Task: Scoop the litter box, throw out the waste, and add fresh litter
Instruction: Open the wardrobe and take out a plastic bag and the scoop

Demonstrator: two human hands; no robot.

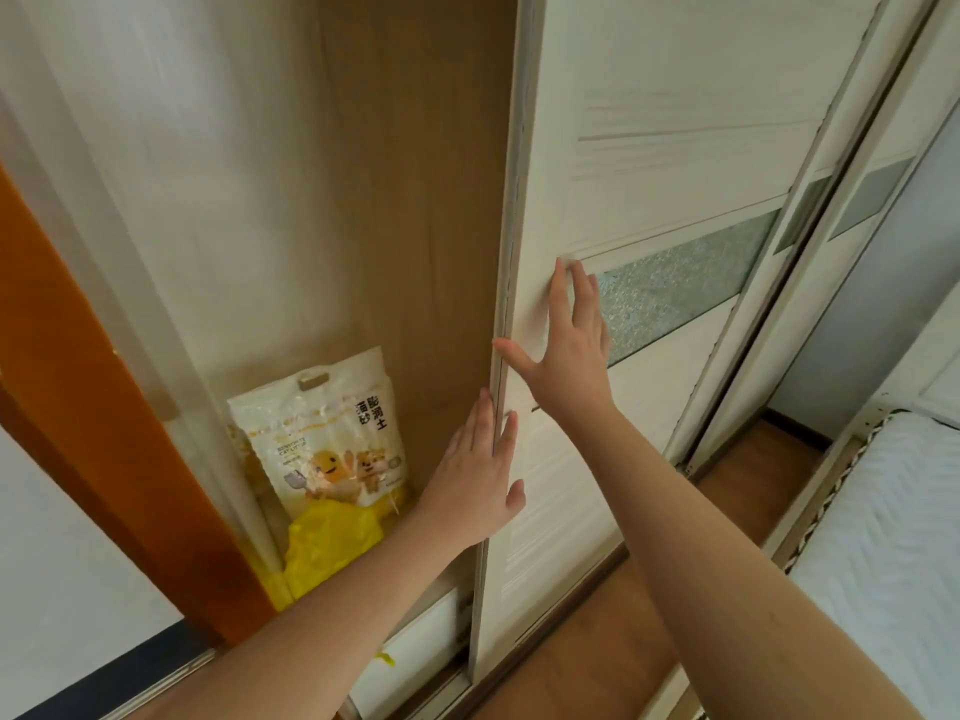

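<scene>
A white and yellow bag of cat litter point(324, 439) stands upright on the floor of an open wardrobe compartment, with a yellow plastic bag point(332, 543) lying in front of it. A white sliding wardrobe door point(597, 200) stands partly open to the right of the bag. My left hand point(478, 475) presses flat against the door's left edge with straight fingers. My right hand point(566, 345) lies flat on the door panel higher up, fingers spread, thumb at the edge. No litter box or scoop is in view.
An orange-brown wooden frame point(78, 397) runs along the left. More sliding door panels point(810, 241) stand to the right. A bed with a white mattress point(893, 537) sits at the lower right, with wooden floor point(623, 641) between it and the wardrobe.
</scene>
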